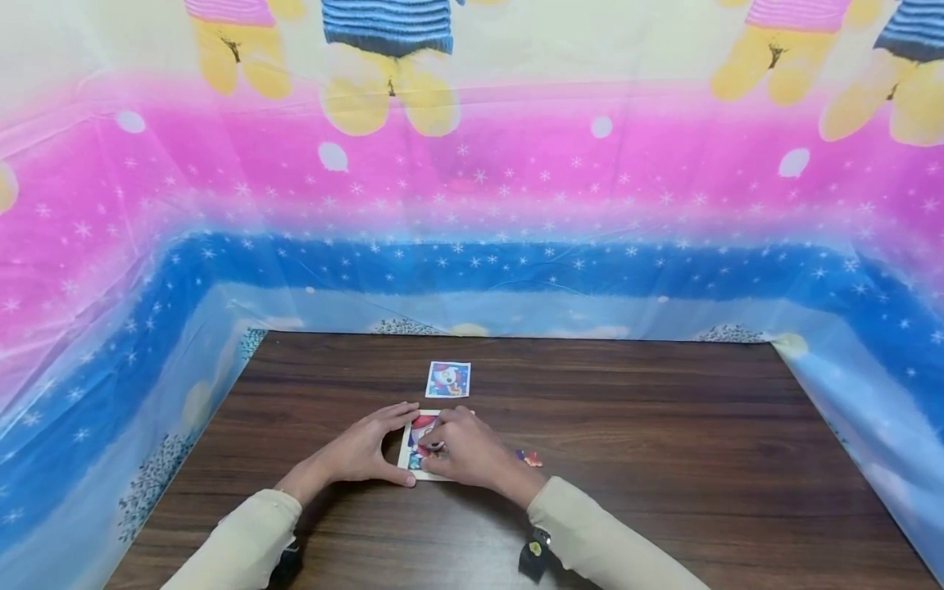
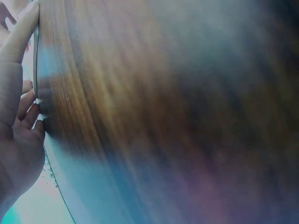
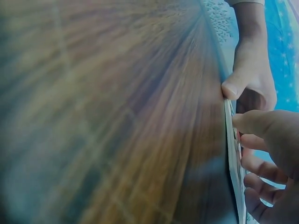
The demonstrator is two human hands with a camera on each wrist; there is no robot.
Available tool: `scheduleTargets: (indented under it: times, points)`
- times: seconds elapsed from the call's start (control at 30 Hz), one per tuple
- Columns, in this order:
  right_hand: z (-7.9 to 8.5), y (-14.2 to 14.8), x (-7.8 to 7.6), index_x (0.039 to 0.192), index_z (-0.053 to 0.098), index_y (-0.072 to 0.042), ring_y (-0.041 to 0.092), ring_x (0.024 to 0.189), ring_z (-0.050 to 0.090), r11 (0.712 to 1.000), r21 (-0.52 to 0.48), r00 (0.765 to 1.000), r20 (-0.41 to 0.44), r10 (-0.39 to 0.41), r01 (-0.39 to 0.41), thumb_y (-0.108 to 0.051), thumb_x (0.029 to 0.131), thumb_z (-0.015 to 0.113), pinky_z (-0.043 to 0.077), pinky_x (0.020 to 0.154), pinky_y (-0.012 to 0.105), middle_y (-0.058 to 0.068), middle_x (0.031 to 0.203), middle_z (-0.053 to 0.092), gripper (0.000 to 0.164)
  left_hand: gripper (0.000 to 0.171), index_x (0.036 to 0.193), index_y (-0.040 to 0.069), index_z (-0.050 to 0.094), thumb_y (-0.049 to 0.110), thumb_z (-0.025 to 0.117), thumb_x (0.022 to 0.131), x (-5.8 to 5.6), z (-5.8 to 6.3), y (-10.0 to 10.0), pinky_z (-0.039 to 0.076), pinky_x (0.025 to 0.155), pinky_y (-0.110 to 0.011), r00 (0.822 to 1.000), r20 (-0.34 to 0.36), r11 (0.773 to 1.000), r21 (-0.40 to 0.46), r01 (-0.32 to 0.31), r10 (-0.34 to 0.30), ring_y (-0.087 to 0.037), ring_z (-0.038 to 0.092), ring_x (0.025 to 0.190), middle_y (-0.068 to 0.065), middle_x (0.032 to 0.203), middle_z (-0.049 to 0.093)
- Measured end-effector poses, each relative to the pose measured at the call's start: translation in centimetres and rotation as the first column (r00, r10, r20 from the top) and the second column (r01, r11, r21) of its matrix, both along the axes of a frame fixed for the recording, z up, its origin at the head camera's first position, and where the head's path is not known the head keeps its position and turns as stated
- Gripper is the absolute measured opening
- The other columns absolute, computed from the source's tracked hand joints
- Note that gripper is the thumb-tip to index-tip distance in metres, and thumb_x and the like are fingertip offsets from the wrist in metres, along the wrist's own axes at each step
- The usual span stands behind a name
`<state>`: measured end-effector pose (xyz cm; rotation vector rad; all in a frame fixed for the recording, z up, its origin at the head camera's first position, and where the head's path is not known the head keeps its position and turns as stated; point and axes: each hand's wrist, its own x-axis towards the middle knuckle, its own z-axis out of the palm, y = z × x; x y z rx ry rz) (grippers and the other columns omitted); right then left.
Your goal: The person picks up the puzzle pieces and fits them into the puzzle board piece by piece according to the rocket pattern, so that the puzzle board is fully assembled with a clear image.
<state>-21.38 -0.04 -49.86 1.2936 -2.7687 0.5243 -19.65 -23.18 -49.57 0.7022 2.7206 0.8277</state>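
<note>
A small jigsaw puzzle board [image 1: 404,459] with a pale frame and a colourful picture lies flat on the table. My left hand [image 1: 369,447] grips it from the left, thumb at the near edge and fingertips at the far edge. Over the board's right part, my right hand [image 1: 468,447] pinches a small dark-and-white puzzle piece [image 1: 437,447] low against the picture. In the right wrist view, that hand's fingers curl close above the thin board [image 3: 233,163], and the left thumb presses its corner. The right hand covers much of the picture.
A picture card [image 1: 448,379] showing a white cartoon figure lies just beyond the board. Several loose puzzle pieces [image 1: 529,459] lie right of the right hand. The brown wooden table [image 1: 664,426] is bordered by a patterned cloth [image 1: 516,270] at the back and sides.
</note>
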Motion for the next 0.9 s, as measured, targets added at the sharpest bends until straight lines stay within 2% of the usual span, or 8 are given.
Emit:
scheduleTargets:
  times: [0.17, 0.23, 0.37, 0.53, 0.67, 0.9]
  points:
    - [0.2, -0.5, 0.2, 0.112, 0.082, -0.022, 0.008, 0.099, 0.06, 1.0, 0.004, 1.0, 0.008, 0.013, -0.013, -0.033, 0.09, 0.077, 0.049, 0.091, 0.028, -0.007, 0.107, 0.073, 0.025, 0.105, 0.157, 0.008, 0.042, 0.059, 0.085, 0.075, -0.1, -0.1, -0.1, 0.032, 0.116, -0.061, 1.0, 0.006, 1.0, 0.008, 0.002, -0.002, -0.035, 0.03, 0.151, -0.01, 0.164, 0.035]
    - [0.1, -0.6, 0.2, 0.111, 0.082, -0.023, 0.008, 0.098, 0.059, 1.0, 0.003, 1.0, 0.007, 0.01, -0.01, -0.034, 0.09, 0.076, 0.049, 0.085, 0.025, -0.007, 0.107, 0.073, 0.024, 0.105, 0.157, 0.009, 0.042, 0.059, 0.085, 0.076, -0.1, -0.1, -0.1, 0.032, 0.116, -0.062, 1.0, 0.01, 1.0, 0.011, 0.002, -0.002, -0.035, 0.03, 0.151, -0.011, 0.164, 0.034]
    - [0.0, -0.7, 0.2, 0.111, 0.082, -0.023, 0.008, 0.096, 0.057, 1.0, 0.004, 1.0, 0.001, 0.004, -0.004, -0.035, 0.09, 0.076, 0.049, 0.082, 0.024, -0.007, 0.105, 0.072, 0.024, 0.105, 0.157, 0.009, 0.042, 0.059, 0.085, 0.076, 0.0, 0.0, 0.0, 0.031, 0.115, -0.062, 1.0, 0.016, 1.0, 0.013, 0.0, 0.0, -0.036, 0.03, 0.151, -0.011, 0.164, 0.034]
    - [0.2, -0.4, 0.2, 0.111, 0.082, -0.022, 0.009, 0.097, 0.059, 1.0, -0.006, 1.0, -0.016, 0.023, -0.023, -0.034, 0.091, 0.075, 0.048, 0.086, 0.026, -0.007, 0.106, 0.073, 0.024, 0.105, 0.157, 0.008, 0.042, 0.059, 0.085, 0.076, 0.0, 0.1, 0.1, 0.031, 0.116, -0.063, 1.0, 0.015, 1.0, 0.01, -0.003, 0.003, -0.036, 0.03, 0.151, -0.011, 0.164, 0.035]
    - [0.5, 0.5, 0.1, 0.112, 0.082, -0.021, 0.009, 0.095, 0.061, 0.998, -0.053, 1.0, -0.007, 0.031, -0.031, -0.032, 0.093, 0.074, 0.048, 0.087, 0.028, -0.006, 0.103, 0.074, 0.024, 0.105, 0.157, 0.008, 0.043, 0.058, 0.086, 0.075, 0.0, 0.1, 0.1, 0.031, 0.116, -0.063, 1.0, 0.016, 1.0, 0.008, -0.006, 0.005, -0.037, 0.03, 0.151, -0.013, 0.164, 0.035]
    - [1.3, 4.1, 0.2, 0.116, 0.08, -0.017, 0.013, 0.093, 0.061, 0.984, -0.176, 0.997, 0.071, -0.001, 0.013, -0.033, 0.094, 0.074, 0.051, 0.081, 0.029, -0.002, 0.102, 0.073, 0.027, 0.105, 0.157, 0.01, 0.042, 0.06, 0.085, 0.075, 0.0, -0.1, 0.1, 0.031, 0.115, -0.064, 1.0, 0.022, 1.0, 0.001, -0.019, 0.019, -0.038, 0.031, 0.151, -0.014, 0.165, 0.033]
